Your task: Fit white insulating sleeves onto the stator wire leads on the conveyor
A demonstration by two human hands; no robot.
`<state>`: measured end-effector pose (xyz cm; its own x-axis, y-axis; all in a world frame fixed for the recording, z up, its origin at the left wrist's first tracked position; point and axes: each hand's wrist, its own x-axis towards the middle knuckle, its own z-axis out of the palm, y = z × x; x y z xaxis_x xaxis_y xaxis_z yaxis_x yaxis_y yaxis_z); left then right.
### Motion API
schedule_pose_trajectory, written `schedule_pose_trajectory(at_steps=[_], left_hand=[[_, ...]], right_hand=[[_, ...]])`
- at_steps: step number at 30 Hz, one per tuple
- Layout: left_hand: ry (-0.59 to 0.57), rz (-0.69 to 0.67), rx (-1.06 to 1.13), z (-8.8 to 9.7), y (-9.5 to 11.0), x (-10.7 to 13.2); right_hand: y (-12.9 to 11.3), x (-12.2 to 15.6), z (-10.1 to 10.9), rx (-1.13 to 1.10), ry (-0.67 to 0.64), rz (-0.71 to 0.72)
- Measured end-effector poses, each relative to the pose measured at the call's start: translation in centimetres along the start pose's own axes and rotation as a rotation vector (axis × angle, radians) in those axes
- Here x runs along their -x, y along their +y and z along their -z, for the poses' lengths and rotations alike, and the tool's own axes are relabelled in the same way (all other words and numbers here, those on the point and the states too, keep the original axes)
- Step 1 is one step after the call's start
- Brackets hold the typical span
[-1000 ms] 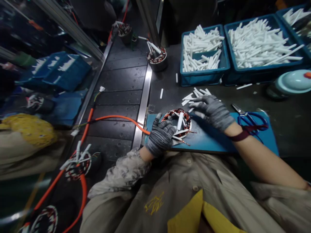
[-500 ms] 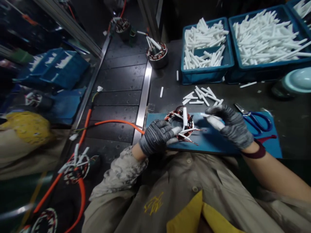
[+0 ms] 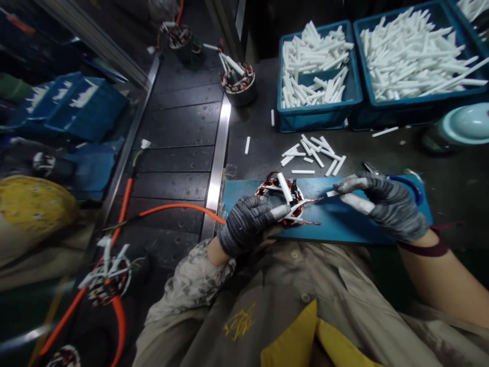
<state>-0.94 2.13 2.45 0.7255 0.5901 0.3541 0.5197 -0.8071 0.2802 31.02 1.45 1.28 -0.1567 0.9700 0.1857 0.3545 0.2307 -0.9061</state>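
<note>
A motor stator (image 3: 300,191) with copper windings and white-sleeved leads sits on a blue mat (image 3: 336,227). My left hand (image 3: 250,221), in a grey glove with white fingertips, grips its near left side, thumb pressed by the sleeved leads. A wide white tube (image 3: 284,187) stands tilted on the stator. Two bare copper wire ends (image 3: 314,200) point right. My right hand (image 3: 382,201), also gloved, pinches a short white sleeve (image 3: 333,193) just right of the upper wire end; whether they touch I cannot tell. Scissors (image 3: 414,188) lie partly hidden behind this hand.
Loose white sleeves (image 3: 315,150) lie beyond the mat. Behind them stand blue bins (image 3: 319,120) full of white tubes, and a light-blue-lidded container (image 3: 468,125) is at right. Left runs a conveyor (image 3: 175,168) with stators and orange-sleeved cables. A co-worker's yellow patterned head covering (image 3: 38,204) shows at far left.
My right hand has moved right and slightly down, its white sleeve now lined up near the upper wire end. The wide tube leans more to the left. The whole view has shifted slightly.
</note>
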Motion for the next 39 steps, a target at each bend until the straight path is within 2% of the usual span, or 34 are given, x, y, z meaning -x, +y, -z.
schedule_pose_trajectory(at_steps=[3, 6, 8, 11, 14, 16, 21, 23, 25, 28, 32, 35, 39], left_hand=[[-0.002, 0.004, -0.011, 0.0, -0.1, 0.1], [-0.017, -0.003, -0.018, -0.2, -0.2, 0.2], [-0.037, -0.007, -0.021, -0.5, -0.2, 0.2], [-0.107, 0.014, -0.059, -0.9, -0.1, -0.1], [-0.181, 0.015, -0.067, -0.9, -0.1, -0.4], [-0.179, -0.001, -0.037, -0.4, -0.3, -0.6], [0.017, 0.123, -0.086, 1.4, -1.8, -2.7], [0.006, 0.111, -0.145, 1.5, -2.6, -4.0], [-0.102, 0.046, -0.149, 0.9, -3.3, -5.0], [-0.183, 0.037, -0.15, -0.3, -3.9, -5.4], [-0.127, 0.115, -0.186, -1.1, -4.2, -5.1], [-0.114, 0.188, -0.262, -1.2, -4.3, -4.9], [-0.019, 0.232, -0.316, -1.5, -4.4, -4.3]], right_hand=[[-0.1, -0.3, 0.2, 0.052, -0.128, 0.07], [-0.8, -0.8, -1.1, 0.152, -0.202, 0.084], [-1.3, -1.5, -2.4, 0.175, -0.279, -0.011], [-1.6, -2.6, -4.0, 0.002, -0.481, -0.25], [-1.2, -3.1, -4.6, -0.135, -0.554, -0.369], [-0.8, -3.2, -4.2, -0.081, -0.509, -0.332], [0.8, -4.6, -3.0, 0.365, -0.112, -0.134], [1.5, -5.5, -3.4, 0.543, -0.115, -0.102], [2.0, -6.1, -4.0, 0.695, -0.176, -0.067], [2.3, -6.4, -4.4, 0.77, -0.164, -0.065], [2.4, -7.3, -4.1, 0.898, -0.076, -0.049], [2.6, -8.6, -4.7, 0.987, -0.119, -0.031], [2.6, -9.4, -5.5, 0.987, -0.123, -0.019]])
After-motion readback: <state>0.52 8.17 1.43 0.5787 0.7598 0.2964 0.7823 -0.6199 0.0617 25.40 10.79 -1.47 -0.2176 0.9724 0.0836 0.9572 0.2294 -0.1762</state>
